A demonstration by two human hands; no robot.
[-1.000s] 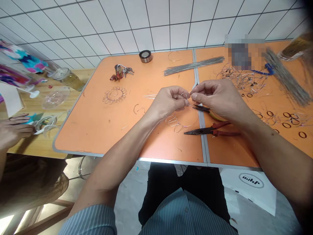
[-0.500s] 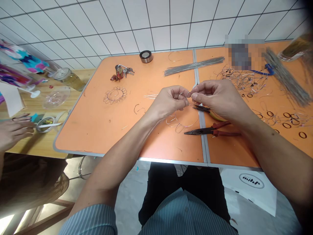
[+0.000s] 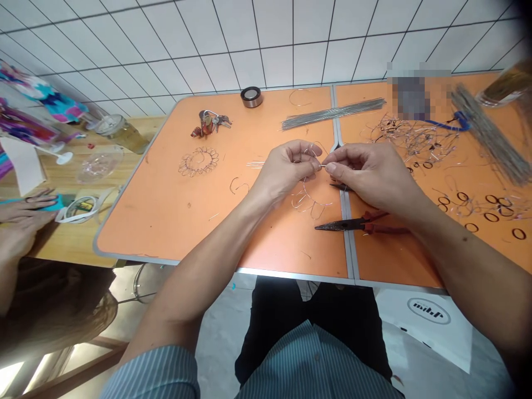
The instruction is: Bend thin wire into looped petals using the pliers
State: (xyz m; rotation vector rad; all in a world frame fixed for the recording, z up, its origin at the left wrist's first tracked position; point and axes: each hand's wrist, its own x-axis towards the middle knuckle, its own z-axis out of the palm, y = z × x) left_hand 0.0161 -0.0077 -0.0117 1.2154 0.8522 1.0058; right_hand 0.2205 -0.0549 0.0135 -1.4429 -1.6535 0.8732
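Observation:
My left hand [image 3: 293,163] pinches a thin looped wire [image 3: 316,203], whose bent loops hang below the fingers over the orange table. Close against it, my right hand [image 3: 359,169] grips the same wire between thumb and forefinger; the fingertips almost meet. Beneath my right hand lie dark-jawed pliers [image 3: 339,187], mostly covered by it. Needle-nose pliers [image 3: 344,224] with red handles rest nearer the table's front edge, across the metal seam. To the left lies a ring of wire loops [image 3: 198,162], flat on the table.
Wire bundles [image 3: 332,113] lie at the back, with a tape roll [image 3: 251,97] and keys [image 3: 211,123]. Tangled wires [image 3: 415,138] and several dark rings [image 3: 491,217] are on the right. At far left, another person's hands [image 3: 29,213] are beside a white tape roll [image 3: 81,209].
The looped wire has turned and its loops hang differently under my left hand. My right hand has shifted slightly downward, covering more of the nearer-hidden pliers. The other person's hands have moved.

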